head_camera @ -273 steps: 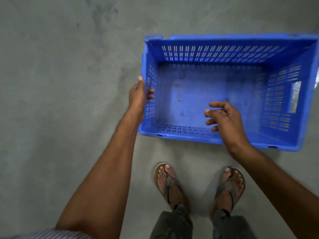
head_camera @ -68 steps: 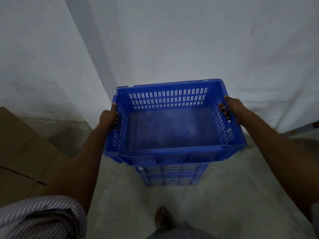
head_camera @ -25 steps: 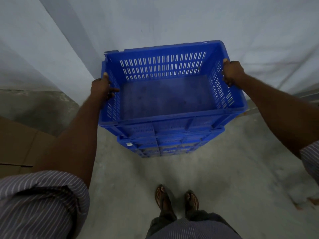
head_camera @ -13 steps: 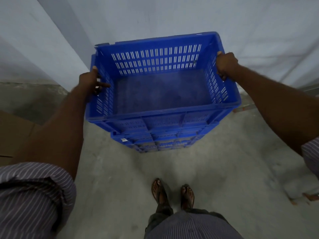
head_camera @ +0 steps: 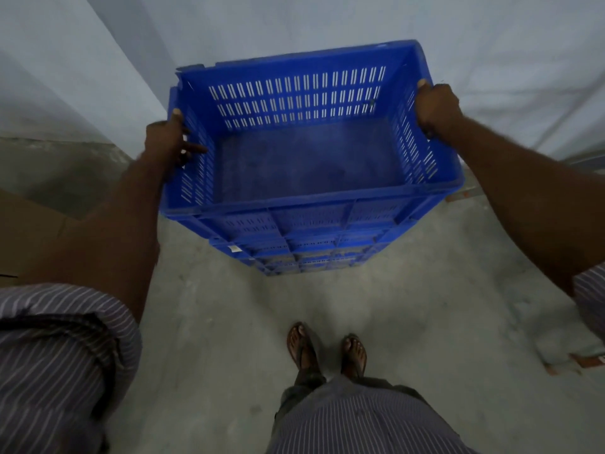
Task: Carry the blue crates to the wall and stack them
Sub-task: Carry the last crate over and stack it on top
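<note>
So the left hand [head_camera: 168, 139] is wrapped round the left side of the crate [head_camera: 311, 158], thumb on the rim. The crate is held over the stack [head_camera: 294, 253] by the wall [head_camera: 294, 24]; seated or not can't be told tbh. The right hand [head_camera: 435, 109] is curled round the right rim. Probably only lowering and letting go is left for this one.

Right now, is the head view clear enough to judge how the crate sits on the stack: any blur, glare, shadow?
Head view: dim, even light, no glare; crate rim and slots sharp, left hand and right hand gripping it sharp too; wide-angle warp stretches the sleeve at the edge; the stack below is shadowed, so seating is hard to read.
</note>
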The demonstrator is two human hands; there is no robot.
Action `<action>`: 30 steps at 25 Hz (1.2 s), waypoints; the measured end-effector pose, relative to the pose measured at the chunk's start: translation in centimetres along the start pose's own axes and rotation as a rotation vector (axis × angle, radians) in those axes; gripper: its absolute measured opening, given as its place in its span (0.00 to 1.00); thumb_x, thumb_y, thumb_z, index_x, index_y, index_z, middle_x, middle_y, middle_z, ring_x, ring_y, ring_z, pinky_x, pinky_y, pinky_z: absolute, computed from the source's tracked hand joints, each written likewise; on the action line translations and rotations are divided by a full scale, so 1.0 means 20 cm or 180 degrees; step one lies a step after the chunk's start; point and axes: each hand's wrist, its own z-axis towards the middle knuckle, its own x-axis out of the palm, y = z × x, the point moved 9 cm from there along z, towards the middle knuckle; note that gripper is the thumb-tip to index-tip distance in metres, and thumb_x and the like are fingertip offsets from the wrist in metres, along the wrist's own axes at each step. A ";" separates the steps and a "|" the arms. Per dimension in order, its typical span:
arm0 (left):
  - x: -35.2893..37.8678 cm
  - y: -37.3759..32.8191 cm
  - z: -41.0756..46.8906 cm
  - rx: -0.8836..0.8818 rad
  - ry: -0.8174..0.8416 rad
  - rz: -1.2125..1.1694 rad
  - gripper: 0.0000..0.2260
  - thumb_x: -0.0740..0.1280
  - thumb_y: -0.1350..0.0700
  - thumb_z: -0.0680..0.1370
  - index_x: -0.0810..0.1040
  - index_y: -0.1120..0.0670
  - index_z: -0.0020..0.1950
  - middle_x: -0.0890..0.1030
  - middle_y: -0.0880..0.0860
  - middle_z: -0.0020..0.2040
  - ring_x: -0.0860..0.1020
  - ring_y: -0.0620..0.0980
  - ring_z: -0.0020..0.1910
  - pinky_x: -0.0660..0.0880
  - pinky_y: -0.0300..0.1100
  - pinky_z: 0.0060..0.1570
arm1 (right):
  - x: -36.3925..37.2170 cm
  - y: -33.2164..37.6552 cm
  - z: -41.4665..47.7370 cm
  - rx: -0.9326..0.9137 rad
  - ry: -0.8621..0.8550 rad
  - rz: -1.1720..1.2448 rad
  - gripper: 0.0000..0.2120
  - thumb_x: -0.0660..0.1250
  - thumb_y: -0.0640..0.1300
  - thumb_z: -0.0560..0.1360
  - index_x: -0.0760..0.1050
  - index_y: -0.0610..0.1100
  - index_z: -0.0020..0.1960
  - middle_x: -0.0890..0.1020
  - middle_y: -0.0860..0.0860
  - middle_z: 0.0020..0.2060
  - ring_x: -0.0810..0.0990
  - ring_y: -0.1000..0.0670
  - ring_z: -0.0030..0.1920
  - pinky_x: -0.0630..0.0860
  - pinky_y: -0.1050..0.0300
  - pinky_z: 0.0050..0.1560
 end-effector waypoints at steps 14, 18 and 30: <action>-0.07 -0.09 -0.15 0.0636 -0.0501 0.0775 0.23 0.61 0.39 0.81 0.76 0.58 0.61 0.83 0.55 0.54 0.82 0.53 0.47 0.81 0.51 0.50 | -0.05 0.07 -0.10 -0.0404 -0.0175 -0.0598 0.29 0.49 0.56 0.83 0.62 0.34 0.73 0.73 0.34 0.68 0.73 0.32 0.67 0.70 0.40 0.65; -0.06 0.07 -0.37 0.0937 -0.0499 0.1616 0.21 0.58 0.49 0.84 0.66 0.57 0.73 0.76 0.62 0.64 0.78 0.64 0.57 0.75 0.56 0.55 | -0.09 0.02 -0.32 -0.0480 -0.0178 -0.0618 0.36 0.57 0.60 0.80 0.55 0.36 0.76 0.66 0.37 0.72 0.70 0.32 0.69 0.67 0.39 0.67; -0.18 0.10 -0.28 0.1041 -0.0400 0.1920 0.24 0.56 0.49 0.80 0.62 0.50 0.77 0.79 0.64 0.63 0.79 0.67 0.57 0.76 0.60 0.57 | 0.00 -0.10 -0.69 -0.0610 -0.0513 -0.1453 0.39 0.61 0.51 0.80 0.44 0.35 0.81 0.61 0.37 0.75 0.70 0.33 0.68 0.70 0.39 0.62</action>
